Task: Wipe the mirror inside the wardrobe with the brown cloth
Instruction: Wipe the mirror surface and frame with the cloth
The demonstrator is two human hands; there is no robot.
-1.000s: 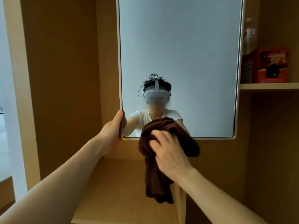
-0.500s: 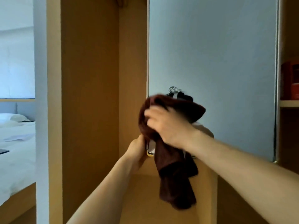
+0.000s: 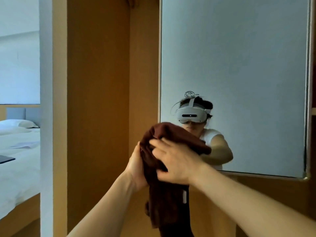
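Mirror (image 3: 239,65) hangs upright inside wardrobe (image 3: 97,100), thin metal frame, fills the upper right of view. Brown cloth (image 3: 171,134) bunched against mirror's lower left corner, covering that corner; rest of it hangs loose below mirror's bottom edge, small white tag (image 3: 184,196) on the hanging part. Right hand (image 3: 176,161) lies on top of cloth, fingers spread, pressing it to the glass. Left hand (image 3: 136,166) just left of cloth at the mirror's lower left corner, touching cloth's edge, thumb pointing up; its fingers are hidden behind cloth, so grip cannot be told. Both forearms reach in from the bottom edge. Mirror reflects person in white top wearing a white headset (image 3: 190,115). Wooden wardrobe panel left of mirror. Far left, past a white wall edge: bed (image 3: 18,168) with white sheets, pillow (image 3: 18,123), dark flat item (image 3: 5,159) on the bed's left edge.
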